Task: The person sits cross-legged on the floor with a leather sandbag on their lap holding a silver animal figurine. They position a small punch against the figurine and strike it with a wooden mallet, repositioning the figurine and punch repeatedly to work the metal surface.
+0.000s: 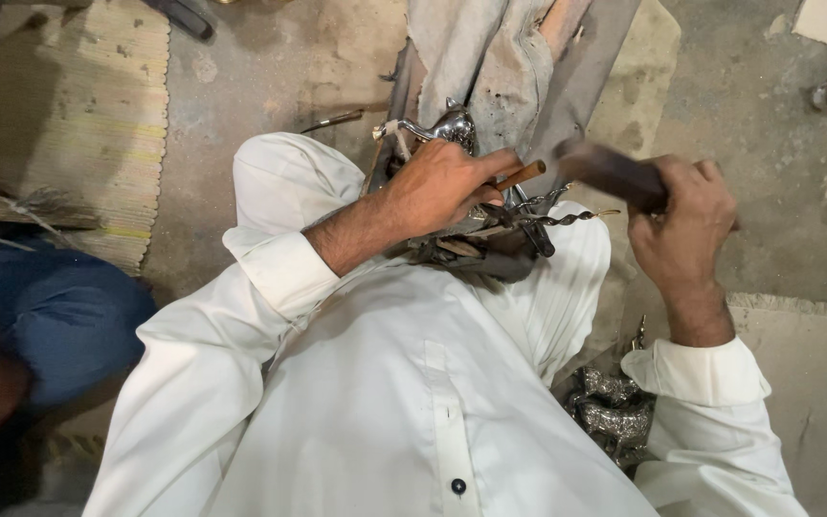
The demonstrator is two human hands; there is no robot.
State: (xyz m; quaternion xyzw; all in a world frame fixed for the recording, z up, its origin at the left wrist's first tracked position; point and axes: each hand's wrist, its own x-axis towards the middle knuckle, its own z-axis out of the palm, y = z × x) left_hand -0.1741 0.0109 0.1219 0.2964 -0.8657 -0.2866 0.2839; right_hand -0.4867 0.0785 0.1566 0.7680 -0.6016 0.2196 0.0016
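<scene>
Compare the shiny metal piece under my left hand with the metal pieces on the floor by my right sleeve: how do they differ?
The shiny metal piece rests across the lap, pinned by the left hand, which also holds a wooden-handled tool; the floor pieces lie loose and untouched. The held piece looks smooth and mirror-bright; the floor pieces look textured and duller. The right hand grips a dark, motion-blurred tool. Both are silvery ornamental metalwork.

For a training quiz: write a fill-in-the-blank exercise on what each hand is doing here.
1. The left hand holds a thin ____-coloured rod.
2. The right hand grips a dark, blurred ____.
3. The shiny metal piece lies beneath the ____ hand.
4. The sleeves are ____.

Missing words: copper; tool; left; white
</scene>
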